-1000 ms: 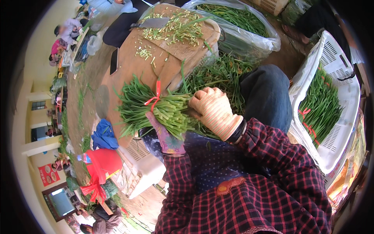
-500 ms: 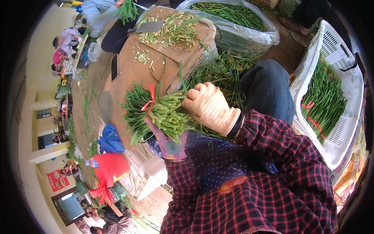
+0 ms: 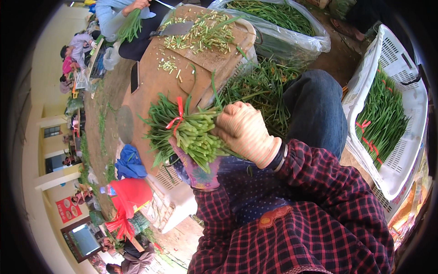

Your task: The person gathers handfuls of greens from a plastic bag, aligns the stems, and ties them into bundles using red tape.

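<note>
A thick bunch of chives (image 3: 194,132), tied with a red ribbon (image 3: 177,119), is held tilted over the edge of the wooden board (image 3: 141,109). Its pale cut ends face me and to the right, its leafy side points left. My left hand (image 3: 200,166), in a purple flowered glove, wraps round it from below; most of its fingers are hidden behind the stalks. My right hand (image 3: 244,130), in a striped cream glove, is closed right at the cut ends. Whatever its fingertips pinch there is hidden.
A cleaver (image 3: 178,28) lies by chopped stem ends (image 3: 200,39) on the board, with a phone (image 3: 135,76) at its left edge. Right stands a white crate (image 3: 388,50) of tied bunches. A plastic-lined tub (image 3: 315,43) holds more chives. Loose leaves (image 3: 260,86) pile beside my knee. A person's hand (image 3: 137,5) holds greens.
My right hand stays at the stem ends, having shifted slightly down with its fingers turned. The bunch remains in my left hand. The other person's greens have swung left and lower.
</note>
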### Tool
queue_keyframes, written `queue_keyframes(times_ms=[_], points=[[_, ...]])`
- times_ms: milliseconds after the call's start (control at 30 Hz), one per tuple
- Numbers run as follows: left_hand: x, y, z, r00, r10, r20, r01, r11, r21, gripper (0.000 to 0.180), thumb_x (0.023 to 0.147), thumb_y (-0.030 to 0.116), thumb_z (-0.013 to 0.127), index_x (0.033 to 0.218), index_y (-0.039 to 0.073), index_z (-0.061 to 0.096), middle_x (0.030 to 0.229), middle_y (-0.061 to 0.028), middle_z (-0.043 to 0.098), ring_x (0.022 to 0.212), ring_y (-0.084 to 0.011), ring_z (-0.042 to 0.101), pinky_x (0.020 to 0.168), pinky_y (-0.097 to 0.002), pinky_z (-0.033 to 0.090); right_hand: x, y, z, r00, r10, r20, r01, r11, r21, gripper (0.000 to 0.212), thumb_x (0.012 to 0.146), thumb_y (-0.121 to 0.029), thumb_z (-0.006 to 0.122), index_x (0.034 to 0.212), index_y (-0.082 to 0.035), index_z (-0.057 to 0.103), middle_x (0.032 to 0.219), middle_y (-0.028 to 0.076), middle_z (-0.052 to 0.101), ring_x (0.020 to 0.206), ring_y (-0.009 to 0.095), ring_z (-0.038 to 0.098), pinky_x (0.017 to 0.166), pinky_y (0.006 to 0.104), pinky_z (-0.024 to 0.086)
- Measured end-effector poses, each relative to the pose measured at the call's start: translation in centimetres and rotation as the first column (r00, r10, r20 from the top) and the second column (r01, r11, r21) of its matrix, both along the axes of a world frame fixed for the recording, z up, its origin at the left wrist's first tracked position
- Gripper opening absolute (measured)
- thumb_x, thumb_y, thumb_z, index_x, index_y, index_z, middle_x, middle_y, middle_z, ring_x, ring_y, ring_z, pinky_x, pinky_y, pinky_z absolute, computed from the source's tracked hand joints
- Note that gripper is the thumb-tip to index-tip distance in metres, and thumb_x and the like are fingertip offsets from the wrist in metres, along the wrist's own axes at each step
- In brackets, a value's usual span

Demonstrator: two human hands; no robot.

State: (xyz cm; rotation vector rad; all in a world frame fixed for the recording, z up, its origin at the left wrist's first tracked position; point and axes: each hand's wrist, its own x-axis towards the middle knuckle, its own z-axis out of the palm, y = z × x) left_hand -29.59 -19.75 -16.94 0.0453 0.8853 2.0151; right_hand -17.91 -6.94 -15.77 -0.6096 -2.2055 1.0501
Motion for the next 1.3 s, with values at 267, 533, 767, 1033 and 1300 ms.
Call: queue_keyframes(times_ms=[267,533,767,1033,1300], points=[[0.6,0.7,-0.5,0.993,0.039,-0.108,-0.051,0.993,-0.109,0.071,0.093,0.063,0.042,0.139,0.010,0.042,0.136,-0.0110,0.050,0.120,-0.0298,0.051,0.099,-0.0474,0.044,0.0,0.2,-1.5,0.995,0.091,-0.038,-0.094,0.756,-0.648,0.022,0.076,-0.016,0.073,0.091,-0.001,0.069,0.080,0.006,0.068,0.073,0.020,0.062,0.071,0.0331,0.051],[0.2,-0.2,-2.0,0.988,0.058,-0.145,-0.080,0.985,-0.155,0.065,0.095,0.058,0.043,0.136,0.007,0.046,0.132,-0.0113,0.053,0.116,-0.0284,0.054,0.099,-0.0445,0.044,-0.1,0.4,-2.6,0.970,0.223,0.101,-0.041,0.555,-0.831,0.040,0.077,-0.017,0.073,0.112,0.002,0.066,0.087,0.009,0.071,0.077,0.012,0.063,0.073,0.0290,0.052],[0.2,-0.3,-2.0,0.980,0.113,-0.163,-0.136,0.981,-0.139,0.062,0.095,0.054,0.046,0.135,0.007,0.047,0.129,-0.0111,0.055,0.113,-0.0275,0.056,0.096,-0.0424,0.048,0.4,1.1,0.3,0.881,0.321,0.346,-0.166,0.897,-0.409,0.041,0.077,-0.022,0.070,0.114,-0.004,0.066,0.086,0.016,0.070,0.079,0.025,0.068,0.073,0.0342,0.052],[-2.4,-2.9,-3.9,0.983,0.170,-0.069,-0.175,0.982,-0.070,0.065,0.092,0.059,0.048,0.134,0.010,0.050,0.130,-0.0117,0.055,0.117,-0.0337,0.053,0.100,-0.0573,0.040,4.3,1.9,-0.5,0.938,0.341,0.067,-0.088,0.420,-0.903,0.035,0.080,-0.028,0.076,0.095,0.003,0.069,0.076,0.002,0.064,0.071,0.009,0.057,0.064,0.0274,0.048],[-1.9,-2.4,-1.2,0.983,0.136,0.125,-0.156,0.973,0.171,0.060,0.094,0.059,0.044,0.133,0.015,0.051,0.129,-0.0086,0.057,0.116,-0.0341,0.053,0.101,-0.0594,0.038,6.3,0.0,-3.3,0.824,0.123,0.554,-0.138,0.990,-0.016,0.016,0.085,-0.014,0.062,0.100,-0.009,0.065,0.083,0.014,0.067,0.084,0.034,0.066,0.071,0.0401,0.052]])
